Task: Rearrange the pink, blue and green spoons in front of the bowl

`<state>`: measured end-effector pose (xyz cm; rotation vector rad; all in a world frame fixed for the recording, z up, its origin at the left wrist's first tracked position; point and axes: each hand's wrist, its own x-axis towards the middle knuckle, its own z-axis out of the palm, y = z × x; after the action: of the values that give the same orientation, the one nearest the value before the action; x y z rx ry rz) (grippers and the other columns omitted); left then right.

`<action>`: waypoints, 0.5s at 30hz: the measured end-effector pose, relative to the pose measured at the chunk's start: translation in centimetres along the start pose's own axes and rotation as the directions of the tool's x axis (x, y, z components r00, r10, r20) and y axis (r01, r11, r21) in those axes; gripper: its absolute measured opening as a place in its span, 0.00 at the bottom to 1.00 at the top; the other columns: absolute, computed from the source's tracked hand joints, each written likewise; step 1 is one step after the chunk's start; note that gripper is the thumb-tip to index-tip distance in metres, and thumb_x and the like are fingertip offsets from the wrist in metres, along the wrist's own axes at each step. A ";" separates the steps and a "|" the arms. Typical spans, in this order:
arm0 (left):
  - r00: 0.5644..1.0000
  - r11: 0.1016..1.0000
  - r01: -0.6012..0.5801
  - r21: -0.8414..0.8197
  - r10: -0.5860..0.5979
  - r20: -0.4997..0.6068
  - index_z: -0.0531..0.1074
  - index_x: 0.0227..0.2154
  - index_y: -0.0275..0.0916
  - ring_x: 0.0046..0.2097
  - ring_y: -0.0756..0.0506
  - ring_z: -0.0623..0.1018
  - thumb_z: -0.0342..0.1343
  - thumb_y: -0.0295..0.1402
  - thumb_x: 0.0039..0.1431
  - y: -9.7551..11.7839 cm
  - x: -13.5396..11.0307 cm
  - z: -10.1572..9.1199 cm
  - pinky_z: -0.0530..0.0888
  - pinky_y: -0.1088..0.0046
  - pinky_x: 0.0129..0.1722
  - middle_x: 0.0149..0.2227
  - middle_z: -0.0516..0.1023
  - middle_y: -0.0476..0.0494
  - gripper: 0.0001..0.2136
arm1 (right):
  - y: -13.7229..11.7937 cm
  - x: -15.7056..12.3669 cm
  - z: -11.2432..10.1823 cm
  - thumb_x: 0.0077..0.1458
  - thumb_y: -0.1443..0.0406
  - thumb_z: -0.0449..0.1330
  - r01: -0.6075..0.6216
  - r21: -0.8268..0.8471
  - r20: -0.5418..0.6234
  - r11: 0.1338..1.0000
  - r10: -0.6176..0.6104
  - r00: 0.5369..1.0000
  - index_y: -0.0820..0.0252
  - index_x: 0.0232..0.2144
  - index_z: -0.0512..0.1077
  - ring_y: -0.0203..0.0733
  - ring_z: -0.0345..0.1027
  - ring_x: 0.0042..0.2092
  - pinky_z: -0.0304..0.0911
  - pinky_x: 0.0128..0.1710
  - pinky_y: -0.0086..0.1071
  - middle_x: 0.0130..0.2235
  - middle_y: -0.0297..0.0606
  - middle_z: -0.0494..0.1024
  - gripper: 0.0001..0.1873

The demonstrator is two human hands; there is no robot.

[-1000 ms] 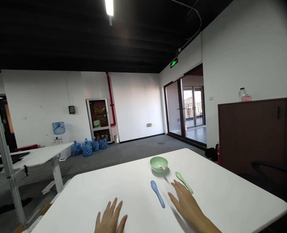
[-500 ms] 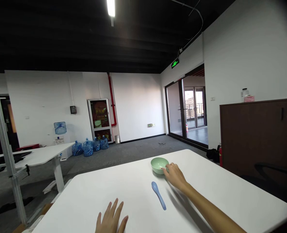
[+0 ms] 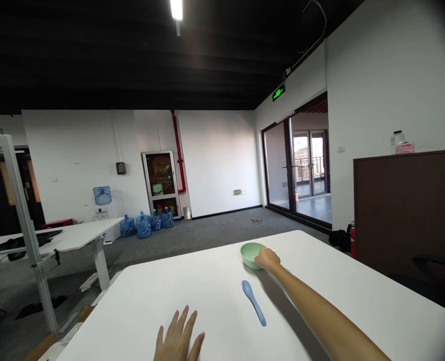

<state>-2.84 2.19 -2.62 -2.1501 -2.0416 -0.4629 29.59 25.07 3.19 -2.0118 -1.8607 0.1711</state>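
On the white table [image 3: 150, 286], a pale green bowl [image 3: 249, 254] sits upright near the far edge. My right hand [image 3: 269, 258] is closed at the bowl's right side, its fingers overlapping the rim and hiding part of the bowl. Whether it grips the rim or something else is hidden. A small bit of green [image 3: 287, 270] shows beside my right wrist, too little to name. Nearer to me lies a blue spoon [image 3: 254, 303], bowl end pointing away. My left hand [image 3: 177, 338] rests palm down on the tabletop, fingers spread, left of the spoon and holding nothing.
A second white table [image 3: 83, 233] stands to the left behind a metal post [image 3: 26, 220]. Several blue water bottles [image 3: 143, 225] are on the floor near the far wall. A dark brown cabinet [image 3: 406, 210] is at the right, beyond the table edge.
My right hand has closed its fingers at the bowl's right rim. A bit of green has appeared by the wrist. The view has turned slightly left; bowl, spoon and left hand stay put.
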 end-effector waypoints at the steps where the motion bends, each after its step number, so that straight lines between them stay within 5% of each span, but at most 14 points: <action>1: 1.000 1.000 0.001 0.002 -0.001 -0.004 0.64 0.65 0.54 0.70 0.34 0.65 0.43 0.43 0.68 0.0 -0.1 0.0 0.67 0.40 0.65 0.69 0.66 0.44 0.24 | 0.0 0.0 0.0 0.56 0.66 0.60 -0.017 0.003 0.008 1.000 0.017 1.000 0.67 0.45 0.79 0.56 0.79 0.45 0.68 0.41 0.39 0.45 0.57 0.83 0.16; 10: 1.000 1.000 0.011 0.012 -0.011 -0.002 0.63 0.65 0.53 0.71 0.35 0.64 0.42 0.43 0.69 0.0 -0.5 0.2 0.67 0.40 0.65 0.70 0.66 0.44 0.24 | 0.4 -1.5 -1.9 0.68 0.53 0.48 0.012 0.007 -0.045 1.000 -0.012 0.999 0.66 0.44 0.77 0.53 0.76 0.48 0.63 0.40 0.36 0.47 0.56 0.81 0.25; 15: 1.000 1.000 0.008 0.020 -0.008 0.003 0.64 0.65 0.52 0.71 0.35 0.64 0.41 0.42 0.69 0.5 -0.6 -0.1 0.66 0.40 0.66 0.70 0.66 0.44 0.24 | 2.2 -3.6 -4.0 0.68 0.57 0.47 0.046 -0.019 -0.087 0.999 -0.047 0.995 0.63 0.37 0.78 0.48 0.76 0.44 0.56 0.35 0.33 0.43 0.51 0.83 0.22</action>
<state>-2.33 1.56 -2.64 -2.1339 -2.0482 -0.4383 32.63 20.70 5.44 -1.9529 -1.8587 0.0537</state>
